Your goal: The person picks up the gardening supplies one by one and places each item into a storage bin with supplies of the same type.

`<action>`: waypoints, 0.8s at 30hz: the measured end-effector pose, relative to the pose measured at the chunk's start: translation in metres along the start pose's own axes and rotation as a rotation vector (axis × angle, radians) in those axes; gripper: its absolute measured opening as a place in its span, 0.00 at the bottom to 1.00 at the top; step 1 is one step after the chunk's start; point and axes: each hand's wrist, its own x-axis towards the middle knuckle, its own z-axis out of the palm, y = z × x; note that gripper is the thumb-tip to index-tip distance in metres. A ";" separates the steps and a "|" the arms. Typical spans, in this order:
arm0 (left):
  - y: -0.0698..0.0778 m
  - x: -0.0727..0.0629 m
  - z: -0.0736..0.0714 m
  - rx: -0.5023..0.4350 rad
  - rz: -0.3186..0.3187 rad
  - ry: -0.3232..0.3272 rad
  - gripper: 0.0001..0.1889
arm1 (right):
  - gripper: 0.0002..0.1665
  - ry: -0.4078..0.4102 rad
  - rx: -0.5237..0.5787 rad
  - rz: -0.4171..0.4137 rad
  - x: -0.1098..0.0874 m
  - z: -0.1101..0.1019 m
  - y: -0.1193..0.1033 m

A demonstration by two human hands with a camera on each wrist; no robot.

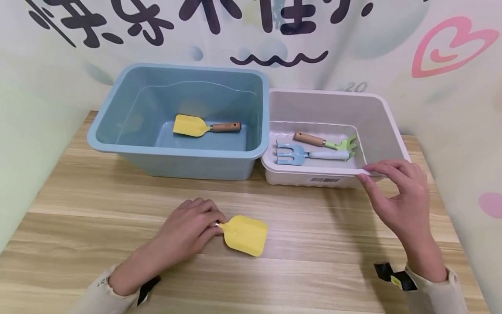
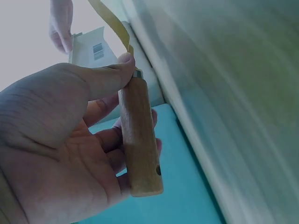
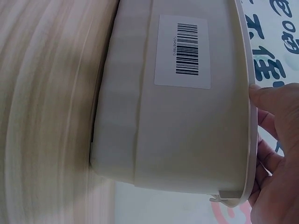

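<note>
My left hand (image 1: 192, 226) grips a small yellow shovel (image 1: 246, 235) by its wooden handle (image 2: 140, 140), thumb near the metal collar, low over the table. The blade points right in the head view. With thumb and fingers, my right hand (image 1: 404, 192) pinches the front rim of the white bin (image 1: 313, 170) near its right corner. Inside that bin lie a blue hand fork (image 1: 292, 155) and a green rake (image 1: 339, 145) with a wooden handle. Another yellow shovel (image 1: 192, 125) lies on the floor of the blue bin (image 1: 196, 163).
Both bins stand side by side at the back of the wooden table (image 1: 129, 209), close to a printed wall covering (image 1: 219, 48). A barcode label (image 3: 187, 51) is on the white bin's front. Pale walls border the table left and right.
</note>
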 end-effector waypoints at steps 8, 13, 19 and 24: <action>0.001 -0.001 -0.010 0.008 -0.021 0.014 0.07 | 0.14 -0.002 -0.001 0.006 0.000 0.000 0.001; 0.003 -0.002 -0.017 0.031 -0.017 0.039 0.07 | 0.15 -0.003 -0.005 0.006 -0.002 0.000 0.001; 0.006 -0.003 -0.026 0.038 0.000 0.118 0.08 | 0.16 -0.007 -0.004 0.004 -0.001 -0.001 0.002; 0.002 -0.003 -0.035 0.040 0.016 0.192 0.09 | 0.15 0.001 0.004 0.001 0.000 0.000 0.002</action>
